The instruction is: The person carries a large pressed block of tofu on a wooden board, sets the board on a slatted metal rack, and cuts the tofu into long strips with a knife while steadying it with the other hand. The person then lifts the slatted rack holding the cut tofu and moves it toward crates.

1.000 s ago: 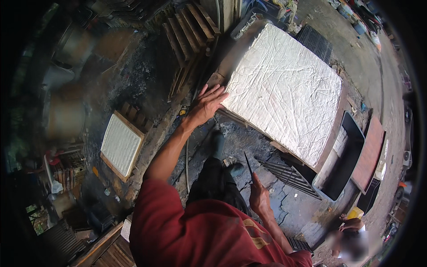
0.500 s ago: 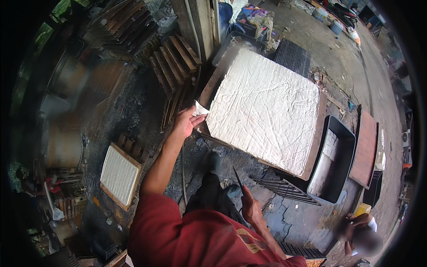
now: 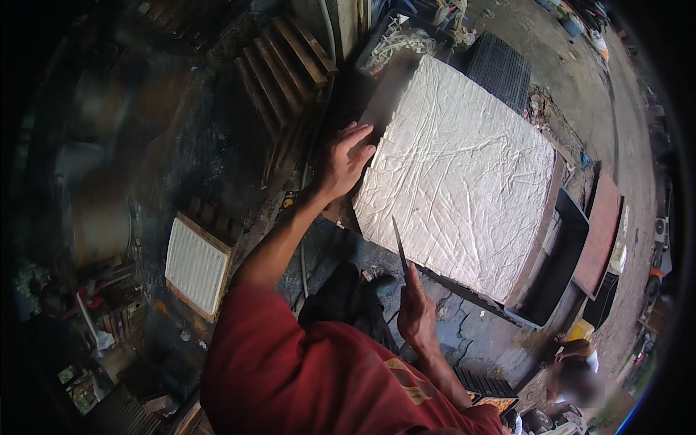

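Observation:
A large square white slab with a creased surface (image 3: 464, 174) lies on a dark wooden board (image 3: 384, 98) in front of me. My left hand (image 3: 344, 163) is at the slab's left edge, fingers apart, with nothing visible in it. Whether its fingertips touch the slab or the board, I cannot tell. My right hand (image 3: 417, 312) grips a knife (image 3: 400, 243) by its handle. The narrow blade points up and away, its tip over the slab's near edge.
Right of the slab stands a black plastic tub (image 3: 554, 268), with a reddish board (image 3: 598, 232) beyond it. Slatted wooden racks (image 3: 283, 72) rise at the far left. A smaller white slab on a wooden board (image 3: 196, 268) sits lower left. Another person (image 3: 576, 373) is at the lower right.
The white scrap held in my left hand is no longer visible; that hand has opened and moved farther along the slab's left edge. My right hand has raised the knife toward the slab.

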A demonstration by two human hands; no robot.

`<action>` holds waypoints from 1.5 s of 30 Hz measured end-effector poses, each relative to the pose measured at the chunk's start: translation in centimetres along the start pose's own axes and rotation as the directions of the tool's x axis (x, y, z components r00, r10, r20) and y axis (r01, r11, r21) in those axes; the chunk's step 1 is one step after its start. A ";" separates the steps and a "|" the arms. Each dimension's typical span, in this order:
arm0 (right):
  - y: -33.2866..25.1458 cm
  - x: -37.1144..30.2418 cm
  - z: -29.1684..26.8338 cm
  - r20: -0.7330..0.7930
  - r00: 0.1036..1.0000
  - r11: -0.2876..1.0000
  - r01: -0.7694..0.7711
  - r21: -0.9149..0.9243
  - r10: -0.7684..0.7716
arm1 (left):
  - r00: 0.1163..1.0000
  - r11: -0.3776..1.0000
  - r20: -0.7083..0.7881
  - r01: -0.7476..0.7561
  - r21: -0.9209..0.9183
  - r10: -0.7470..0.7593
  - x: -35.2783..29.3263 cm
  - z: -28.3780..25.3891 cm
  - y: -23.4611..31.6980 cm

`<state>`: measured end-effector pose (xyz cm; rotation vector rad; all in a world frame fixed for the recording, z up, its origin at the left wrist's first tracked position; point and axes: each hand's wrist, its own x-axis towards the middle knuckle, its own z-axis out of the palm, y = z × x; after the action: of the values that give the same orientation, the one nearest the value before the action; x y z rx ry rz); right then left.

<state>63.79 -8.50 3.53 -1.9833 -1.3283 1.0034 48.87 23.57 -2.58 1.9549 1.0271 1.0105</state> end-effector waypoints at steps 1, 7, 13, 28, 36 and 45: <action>-0.5 1.4 0.2 -0.022 1.000 0.999 0.009 -0.038 -0.010 | 0.999 0.999 -0.012 -0.034 0.041 0.034 -3.0 -0.5 0.0; -2.3 9.2 1.6 0.024 0.999 0.995 0.041 -0.088 -0.039 | 0.971 0.971 0.240 -0.060 0.232 0.003 -9.1 -1.1 1.3; -3.6 12.2 2.8 0.015 0.988 0.981 0.154 -0.118 -0.153 | 0.964 0.955 0.264 -0.066 0.288 -0.013 -9.5 -0.9 1.3; -2.4 5.6 1.2 0.107 0.990 0.960 0.117 -0.254 -0.092 | 0.897 0.935 0.425 -0.249 0.253 0.123 -12.1 -0.4 3.1; 0.8 -6.1 -3.3 0.296 0.942 0.954 -0.064 -0.294 0.155 | 0.801 0.777 0.540 -0.504 0.377 0.259 -12.8 0.7 2.3; 1.2 0.1 -4.4 -0.043 0.987 0.980 0.148 -0.134 -0.154 | 0.935 0.897 0.342 -0.228 0.378 0.093 -10.7 0.3 3.5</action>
<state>67.99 -9.00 5.13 -1.9544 -1.5242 0.8064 46.13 12.62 -3.13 2.4883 0.9578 0.5563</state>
